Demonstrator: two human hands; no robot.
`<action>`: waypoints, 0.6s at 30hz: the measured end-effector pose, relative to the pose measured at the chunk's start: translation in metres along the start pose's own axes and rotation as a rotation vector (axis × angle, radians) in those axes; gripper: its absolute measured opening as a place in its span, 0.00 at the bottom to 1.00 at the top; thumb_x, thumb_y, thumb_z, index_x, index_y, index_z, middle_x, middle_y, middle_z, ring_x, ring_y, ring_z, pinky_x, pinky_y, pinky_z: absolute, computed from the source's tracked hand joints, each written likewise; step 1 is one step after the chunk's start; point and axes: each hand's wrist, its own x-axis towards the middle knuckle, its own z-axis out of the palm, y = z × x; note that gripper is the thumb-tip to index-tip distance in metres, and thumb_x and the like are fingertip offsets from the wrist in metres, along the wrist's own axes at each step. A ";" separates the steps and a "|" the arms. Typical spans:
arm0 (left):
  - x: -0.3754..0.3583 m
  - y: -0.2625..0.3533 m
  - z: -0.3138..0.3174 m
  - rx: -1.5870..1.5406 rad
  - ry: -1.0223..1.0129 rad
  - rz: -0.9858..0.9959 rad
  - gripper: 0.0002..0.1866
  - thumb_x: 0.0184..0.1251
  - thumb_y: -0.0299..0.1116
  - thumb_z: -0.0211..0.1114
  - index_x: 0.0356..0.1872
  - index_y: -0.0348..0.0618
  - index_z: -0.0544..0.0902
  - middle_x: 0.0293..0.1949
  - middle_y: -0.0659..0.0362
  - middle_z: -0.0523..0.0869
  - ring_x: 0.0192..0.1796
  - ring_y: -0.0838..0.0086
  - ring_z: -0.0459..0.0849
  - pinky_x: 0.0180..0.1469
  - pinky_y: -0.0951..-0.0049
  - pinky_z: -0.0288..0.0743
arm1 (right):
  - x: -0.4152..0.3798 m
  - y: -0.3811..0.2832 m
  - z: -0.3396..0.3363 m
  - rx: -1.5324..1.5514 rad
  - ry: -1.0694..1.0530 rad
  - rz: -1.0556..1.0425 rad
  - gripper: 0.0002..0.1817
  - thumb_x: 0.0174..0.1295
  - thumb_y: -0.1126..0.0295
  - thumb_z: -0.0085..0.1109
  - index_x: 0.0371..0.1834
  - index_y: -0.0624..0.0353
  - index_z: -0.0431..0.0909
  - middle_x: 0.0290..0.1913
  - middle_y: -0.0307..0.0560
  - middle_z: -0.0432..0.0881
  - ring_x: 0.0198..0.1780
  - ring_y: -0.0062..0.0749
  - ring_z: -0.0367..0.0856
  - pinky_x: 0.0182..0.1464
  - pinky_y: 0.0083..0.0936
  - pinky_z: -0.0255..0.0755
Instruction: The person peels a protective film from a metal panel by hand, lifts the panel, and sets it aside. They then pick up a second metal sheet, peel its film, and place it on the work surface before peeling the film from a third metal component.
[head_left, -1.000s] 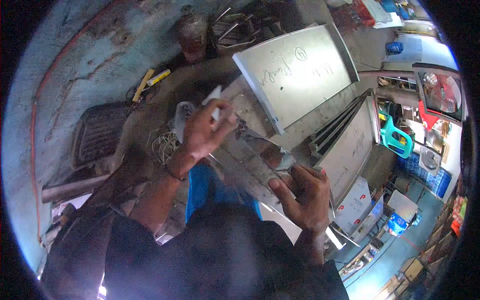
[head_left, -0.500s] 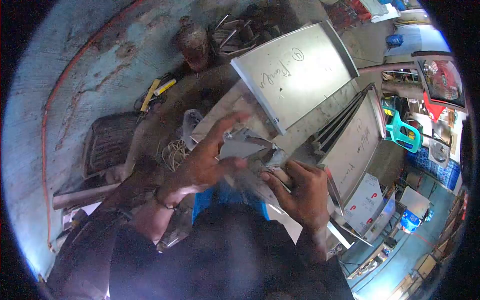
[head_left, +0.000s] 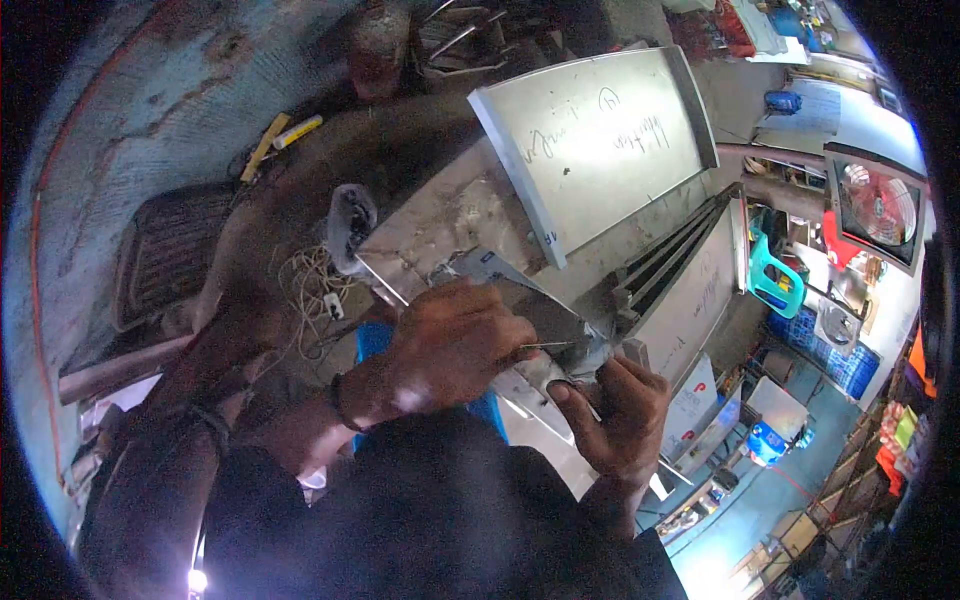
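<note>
White cord (head_left: 305, 290) lies tangled, left of centre; clear plastic (head_left: 352, 215) crumples just beside it. Left hand (head_left: 455, 338), mid-frame, curls up tight, thin sliver (head_left: 546, 346) by fingertips: gripped or not, cannot tell. Grey piece (head_left: 540, 308) sits right at centre! Written-on panel (head_left: 620, 150) above; right hand (head_left: 615, 405), right of centre, pinches piece's lower end. Teal chair (head_left: 766, 280), far right.

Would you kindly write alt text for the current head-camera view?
A person's curled left hand and right hand are close together at a grey sheet-like piece over a dusty work surface. Beyond them is a pale panel bearing handwriting.
</note>
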 end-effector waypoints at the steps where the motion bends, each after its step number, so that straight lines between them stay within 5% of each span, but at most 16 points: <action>1: 0.001 0.000 0.001 -0.015 -0.019 0.015 0.11 0.62 0.34 0.70 0.41 0.47 0.79 0.29 0.57 0.81 0.31 0.61 0.81 0.35 0.61 0.75 | -0.001 0.001 0.001 -0.016 0.006 -0.006 0.19 0.50 0.65 0.78 0.21 0.62 0.74 0.21 0.49 0.78 0.22 0.43 0.81 0.24 0.35 0.70; 10: 0.020 -0.002 0.007 0.035 0.004 0.204 0.10 0.57 0.29 0.66 0.40 0.46 0.78 0.29 0.62 0.80 0.32 0.68 0.81 0.35 0.63 0.74 | -0.002 0.001 0.005 -0.038 0.020 -0.063 0.16 0.49 0.63 0.78 0.25 0.58 0.79 0.23 0.47 0.79 0.25 0.44 0.82 0.27 0.36 0.74; 18: 0.026 0.002 0.005 -0.005 -0.007 0.058 0.10 0.57 0.27 0.67 0.40 0.48 0.78 0.28 0.60 0.79 0.30 0.62 0.81 0.34 0.61 0.73 | 0.001 0.006 0.011 -0.061 0.095 -0.143 0.15 0.50 0.62 0.77 0.25 0.57 0.79 0.22 0.46 0.78 0.24 0.44 0.82 0.27 0.36 0.74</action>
